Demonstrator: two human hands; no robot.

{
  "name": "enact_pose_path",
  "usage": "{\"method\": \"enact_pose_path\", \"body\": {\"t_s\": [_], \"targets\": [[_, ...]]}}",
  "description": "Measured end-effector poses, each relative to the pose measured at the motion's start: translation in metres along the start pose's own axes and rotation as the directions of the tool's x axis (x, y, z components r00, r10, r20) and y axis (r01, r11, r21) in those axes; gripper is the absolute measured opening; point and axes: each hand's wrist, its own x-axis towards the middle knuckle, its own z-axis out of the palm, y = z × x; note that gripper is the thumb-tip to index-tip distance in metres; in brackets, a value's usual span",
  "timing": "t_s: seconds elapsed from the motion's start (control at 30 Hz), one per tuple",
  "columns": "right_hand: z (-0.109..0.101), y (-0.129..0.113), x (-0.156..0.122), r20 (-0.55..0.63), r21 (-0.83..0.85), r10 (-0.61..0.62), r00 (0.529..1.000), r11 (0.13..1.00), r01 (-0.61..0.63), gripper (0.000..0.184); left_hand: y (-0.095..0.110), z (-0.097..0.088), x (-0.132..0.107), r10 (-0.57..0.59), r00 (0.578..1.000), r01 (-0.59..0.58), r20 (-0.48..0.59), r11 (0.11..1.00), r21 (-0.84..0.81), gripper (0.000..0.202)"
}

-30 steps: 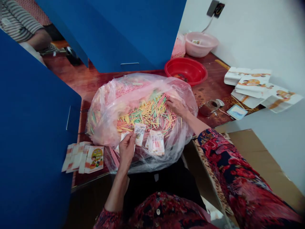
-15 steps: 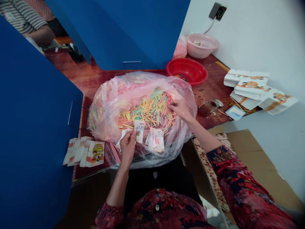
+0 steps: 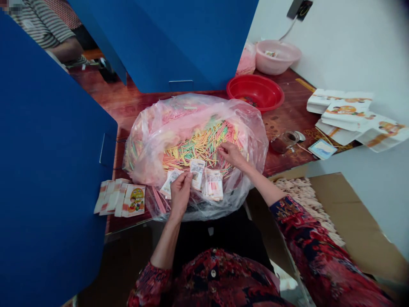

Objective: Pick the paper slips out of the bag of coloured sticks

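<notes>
The left hand (image 3: pixel 180 194) pinches a small white printed paper packet (image 3: pixel 197 170) in a narrow grip, at the near edge of the thin pastel-coloured sticks (image 3: pixel 191 149) heaped inside the clear pink plastic bag (image 3: pixel 147 140) on the dark wooden table (image 3: pixel 289 115). The right hand (image 3: pixel 232 154) rests fingertips-down on the sticks; I cannot tell whether its grip holds any. A fanned row of printed packets (image 3: pixel 123 201) lies just left of the bag.

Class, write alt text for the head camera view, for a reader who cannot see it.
A person's left hand holds a small packet over a clear bag of coloured sticks, while the right hand touches the sticks. More packets lie on the table to the left; a red bowl stands behind the bag.
</notes>
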Motion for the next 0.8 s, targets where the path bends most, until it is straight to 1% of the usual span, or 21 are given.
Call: {"method": "enact_pose_path", "body": {"t_s": [0.07, 0.1, 0.13, 0.2, 0.23, 0.27, 0.3, 0.33, 0.4, 0.47, 0.5, 0.57, 0.63, 0.7, 0.8], "targets": [[-0.003, -0.002, -0.001, -0.065, 0.106, 0.079, 0.995, 0.992, -0.072, 0.015, 0.001, 0.002, 0.000, -0.005, 1.000, 0.005, 0.015, 1.000, -0.003, 0.039], [-0.004, -0.005, -0.002, -0.109, 0.203, 0.142, 0.984, 0.972, -0.118, 0.014, 0.001, 0.003, 0.000, -0.010, 1.000, 0.010, 0.020, 1.000, -0.004, 0.038], [-0.004, -0.009, -0.003, -0.142, 0.322, 0.209, 0.968, 0.934, -0.155, 0.015, 0.001, 0.004, 0.000, -0.014, 1.000, 0.014, 0.023, 1.000, -0.006, 0.037], [-0.005, -0.023, -0.007, -0.154, 0.558, 0.313, 0.937, 0.810, -0.179, 0.021, 0.000, 0.005, 0.000, -0.022, 0.999, 0.022, 0.032, 1.000, -0.015, 0.036], [-0.005, -0.031, -0.010, -0.147, 0.643, 0.338, 0.930, 0.747, -0.170, 0.025, -0.001, 0.005, 0.000, -0.025, 0.999, 0.026, 0.040, 0.999, -0.023, 0.036], [-0.005, -0.042, -0.013, -0.146, 0.695, 0.345, 0.927, 0.702, -0.151, 0.027, -0.002, 0.006, 0.000, -0.029, 0.998, 0.031, 0.049, 0.999, -0.032, 0.036], [-0.005, -0.052, -0.016, -0.155, 0.715, 0.336, 0.929, 0.687, -0.130, 0.027, -0.003, 0.007, 0.000, -0.034, 0.998, 0.037, 0.060, 0.999, -0.039, 0.037], [-0.006, -0.064, -0.019, -0.176, 0.704, 0.316, 0.932, 0.703, -0.105, 0.027, -0.004, 0.008, 0.000, -0.039, 0.997, 0.042, 0.069, 0.998, -0.045, 0.037], [-0.008, -0.084, -0.025, -0.260, 0.610, 0.236, 0.936, 0.792, -0.030, 0.023, -0.006, 0.008, -0.001, -0.043, 0.996, 0.047, 0.076, 0.997, -0.053, 0.036], [-0.010, -0.100, -0.031, -0.350, 0.452, 0.084, 0.933, 0.887, 0.089, 0.017, -0.007, 0.008, -0.002, -0.043, 0.996, 0.047, 0.077, 0.997, -0.053, 0.035], [-0.011, -0.105, -0.033, -0.373, 0.370, -0.012, 0.928, 0.915, 0.161, 0.015, -0.007, 0.008, -0.002, -0.043, 0.996, 0.047, 0.080, 0.998, -0.050, 0.035], [-0.011, -0.110, -0.038, -0.375, 0.245, -0.194, 0.906, 0.922, 0.299, 0.011, -0.007, 0.007, -0.003, -0.041, 0.996, 0.045, 0.085, 0.998, -0.039, 0.034], [-0.012, -0.111, -0.041, -0.354, 0.192, -0.314, 0.881, 0.897, 0.397, 0.011, -0.006, 0.006, -0.005, -0.033, 0.996, 0.036, 0.085, 0.999, -0.028, 0.033], [-0.012, -0.109, -0.044, -0.335, 0.192, -0.357, 0.872, 0.880, 0.434, 0.011, -0.004, 0.005, -0.006, -0.021, 0.996, 0.023, 0.085, 0.999, -0.026, 0.033], [-0.014, -0.105, -0.047, -0.273, 0.256, -0.336, 0.902, 0.878, 0.404, 0.010, -0.002, 0.004, -0.006, -0.008, 0.996, 0.011, 0.093, 0.999, -0.032, 0.034]]}}
